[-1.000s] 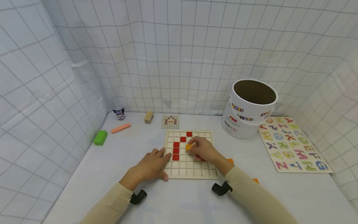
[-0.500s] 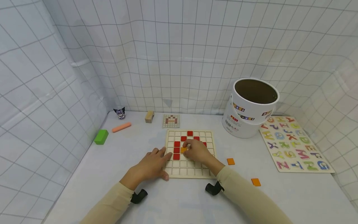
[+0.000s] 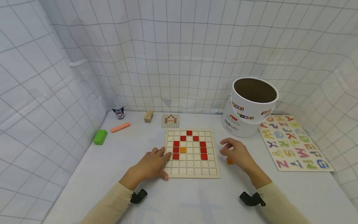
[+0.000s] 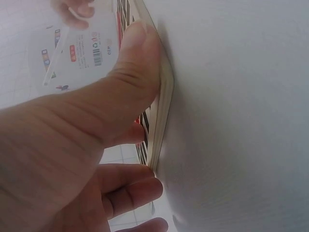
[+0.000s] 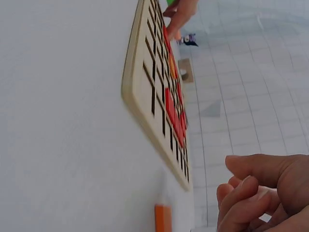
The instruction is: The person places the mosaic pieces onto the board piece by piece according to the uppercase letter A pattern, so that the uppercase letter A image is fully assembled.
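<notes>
Pale wood makes up the grid board that lies flat on the white table in the head view. Red tiles fill some of its cells in an arch shape, and one orange tile sits in the cell just right of the left red column. The left hand rests on the board's left edge, fingers fairly straight on the frame and thumb against its near-left corner. The right hand hovers just right of the board, fingers loosely curled and holding nothing, above a loose orange tile on the table. Behind stand a white bucket, an alphabet puzzle, a small pattern card, a wooden block, an orange stick, a green block and a small figurine.

In the left wrist view, the left thumb presses flat along the board's edge, while the other fingers curl loosely by its corner.

In the right wrist view, the right hand's fingers are bent and empty, with the loose orange tile on the table beside them and the board a little apart.
</notes>
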`<state>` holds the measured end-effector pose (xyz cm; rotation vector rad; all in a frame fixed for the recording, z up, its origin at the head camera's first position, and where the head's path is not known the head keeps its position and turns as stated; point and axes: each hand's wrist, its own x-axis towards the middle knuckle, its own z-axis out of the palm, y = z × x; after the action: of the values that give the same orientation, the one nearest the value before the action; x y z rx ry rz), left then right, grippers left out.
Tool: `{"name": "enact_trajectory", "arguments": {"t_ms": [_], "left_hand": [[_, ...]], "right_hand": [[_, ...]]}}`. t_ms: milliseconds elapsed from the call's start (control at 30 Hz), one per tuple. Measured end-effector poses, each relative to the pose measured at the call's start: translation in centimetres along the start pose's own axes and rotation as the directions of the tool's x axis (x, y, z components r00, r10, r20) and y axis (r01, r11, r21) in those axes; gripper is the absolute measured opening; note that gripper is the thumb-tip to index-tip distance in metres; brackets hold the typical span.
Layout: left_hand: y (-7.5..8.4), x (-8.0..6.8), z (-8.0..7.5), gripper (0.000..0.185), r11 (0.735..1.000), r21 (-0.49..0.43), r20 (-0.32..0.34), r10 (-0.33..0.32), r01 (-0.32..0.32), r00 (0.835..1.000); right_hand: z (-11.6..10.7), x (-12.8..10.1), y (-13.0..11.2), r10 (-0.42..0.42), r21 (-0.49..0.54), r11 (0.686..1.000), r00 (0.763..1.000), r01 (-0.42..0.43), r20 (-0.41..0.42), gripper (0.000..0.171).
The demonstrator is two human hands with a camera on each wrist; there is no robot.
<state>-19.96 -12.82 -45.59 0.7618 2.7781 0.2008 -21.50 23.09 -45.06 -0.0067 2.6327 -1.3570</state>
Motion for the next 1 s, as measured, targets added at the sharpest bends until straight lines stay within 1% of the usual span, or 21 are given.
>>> {"name": "enact_trajectory", "arguments": {"t_ms": [133,233,333,433,567,833,1000], "left_hand": [[0.0,-0.1,0.0,0.096,1.000,0.001,-0.005,0.001,-0.001,1.000],[-0.1,-0.1,0.0,0.096,1.000,0.006,-0.013,0.006,-0.006,1.000],[-0.1,-0.1,0.1,0.096,1.000,0.009,-0.015,0.010,-0.010,1.000],[0.0,-0.1,0.1,0.096,1.000,0.008,-0.016,0.012,-0.012,1.000],[0.0,0.0,0.0,0.095,1.000,0.008,-0.016,0.013,-0.012,1.000],[0.1,-0.1,-0.2,0.095,1.000,-0.003,-0.008,0.013,-0.013,1.000],[0.2,-0.2,-0.4,0.094,1.000,-0.015,0.001,0.016,-0.015,1.000]], "right_hand": [[-1.8,-1.1,2.4,0.035,0.042,0.998,0.999,-0.037,0.035,0.045],[-2.2,-1.6,3.5,0.067,0.026,0.997,0.997,-0.068,0.044,0.048],[-2.3,-1.9,4.1,0.097,0.009,0.995,0.994,-0.098,0.047,0.049],[-2.1,-1.9,4.2,0.123,-0.009,0.992,0.992,-0.122,0.038,0.048],[-1.6,-1.9,4.1,0.122,-0.090,0.989,0.992,-0.121,0.010,0.047],[-0.6,-1.7,3.6,0.079,-0.245,0.966,0.996,-0.088,-0.047,0.036],[-0.5,-1.6,3.3,0.049,-0.297,0.953,0.998,-0.062,-0.050,0.030]]}}
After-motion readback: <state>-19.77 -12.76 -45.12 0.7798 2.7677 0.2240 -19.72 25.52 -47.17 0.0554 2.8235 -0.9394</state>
